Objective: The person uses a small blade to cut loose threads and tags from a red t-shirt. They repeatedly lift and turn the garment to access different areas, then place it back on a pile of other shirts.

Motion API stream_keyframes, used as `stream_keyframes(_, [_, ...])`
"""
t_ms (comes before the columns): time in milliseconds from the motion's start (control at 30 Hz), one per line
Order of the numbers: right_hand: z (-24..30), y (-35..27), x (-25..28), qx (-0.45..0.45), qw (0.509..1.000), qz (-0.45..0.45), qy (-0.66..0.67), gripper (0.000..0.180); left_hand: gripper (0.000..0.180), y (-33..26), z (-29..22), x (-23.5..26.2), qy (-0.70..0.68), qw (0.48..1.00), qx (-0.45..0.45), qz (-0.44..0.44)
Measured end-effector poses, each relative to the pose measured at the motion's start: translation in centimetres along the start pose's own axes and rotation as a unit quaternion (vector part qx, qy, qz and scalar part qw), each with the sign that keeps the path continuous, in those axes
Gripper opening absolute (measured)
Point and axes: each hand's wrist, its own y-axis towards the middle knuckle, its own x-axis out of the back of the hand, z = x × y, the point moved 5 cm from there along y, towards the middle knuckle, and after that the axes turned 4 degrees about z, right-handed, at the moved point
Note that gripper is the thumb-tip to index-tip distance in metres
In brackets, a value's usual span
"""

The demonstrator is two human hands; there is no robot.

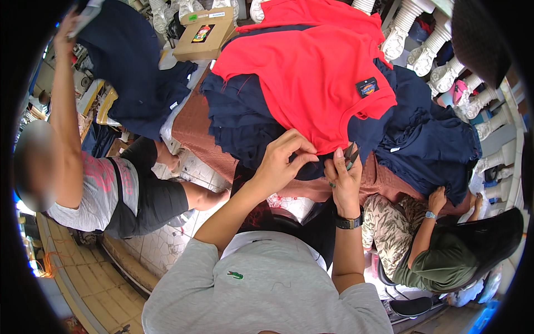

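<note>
A red shirt (300, 67) lies spread over a pile of navy garments (236, 108) on the table in front of me. It has a dark label at its neck side. My left hand (282, 158) is closed, pinching the near edge of the red cloth between thumb and fingers. Just to the right, my right hand (346, 181) is closed around small thread snips (351, 155). Their blades point up beside the red edge. The fingers partly hide the handles, and whether the blades touch the cloth I cannot tell.
A brown cloth (197, 125) covers the table. At the left, a co-worker holds up a navy garment (125, 67). Another person at the right has a hand on more navy garments (425, 142). A cardboard box (206, 34) stands at the back; white ribbed columns (403, 28) line the far right.
</note>
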Motion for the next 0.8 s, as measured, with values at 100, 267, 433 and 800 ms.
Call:
stream_keyframes(100, [-0.1, 0.0, 0.2, 0.0, 1.0, 0.002, 0.005, 0.016, 0.017, -0.3, 0.7, 0.0, 0.002, 1.0, -0.011, -0.003])
stream_keyframes(267, [-0.1, 0.1, 0.3, -0.014, 0.999, -0.02, 0.021, 0.016, 0.014, -1.6, 2.8, -0.7, -0.209, 0.975, 0.059, -0.042])
stream_keyframes(433, [-0.5, 0.1, 0.4, -0.008, 1.0, -0.014, 0.016, 0.016, 0.013, -1.3, 0.5, -0.6, -0.134, 0.989, 0.022, -0.065])
stream_keyframes(800, [0.1, -0.1, -0.2, -0.013, 0.998, -0.059, -0.031, 0.015, 0.006, -2.5, 3.7, -2.0, -0.378, 0.916, 0.131, -0.037])
